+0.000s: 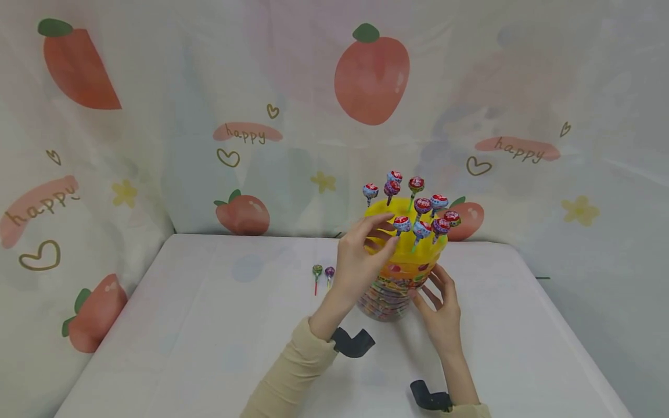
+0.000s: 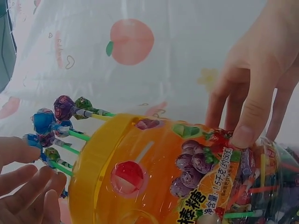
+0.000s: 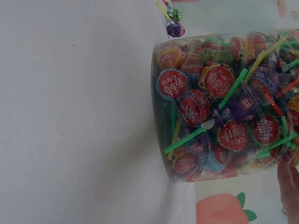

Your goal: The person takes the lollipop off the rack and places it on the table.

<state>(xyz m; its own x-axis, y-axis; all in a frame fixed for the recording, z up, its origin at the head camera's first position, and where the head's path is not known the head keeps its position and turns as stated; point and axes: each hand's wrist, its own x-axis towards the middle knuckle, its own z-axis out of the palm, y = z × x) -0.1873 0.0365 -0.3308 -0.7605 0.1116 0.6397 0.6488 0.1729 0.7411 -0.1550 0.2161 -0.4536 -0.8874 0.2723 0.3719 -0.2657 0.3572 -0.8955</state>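
Observation:
A clear plastic jar point(image 1: 384, 302) full of wrapped lollipops stands on the table under a yellow lid point(image 1: 402, 249). Several lollipops stick up from that lid by their sticks. My left hand point(image 1: 360, 255) is at the lid's left side, its thumb and fingertips pinching a light-blue-wrapped lollipop point(image 1: 402, 224); the left wrist view shows the fingers round its head. Lower down, my right hand point(image 1: 441, 316) holds the jar's right side. Its thumb point(image 2: 245, 133) presses on the printed label point(image 2: 210, 186), while its other fingers reach partly behind the jar.
Two loose lollipops, one green point(image 1: 317, 270) and one purple point(image 1: 329, 271), lie on the white table point(image 1: 209, 325) left of the jar. A printed cloth point(image 1: 308, 75) hangs behind and beside the table. Black curved pieces point(image 1: 355, 342) sit at both wrists.

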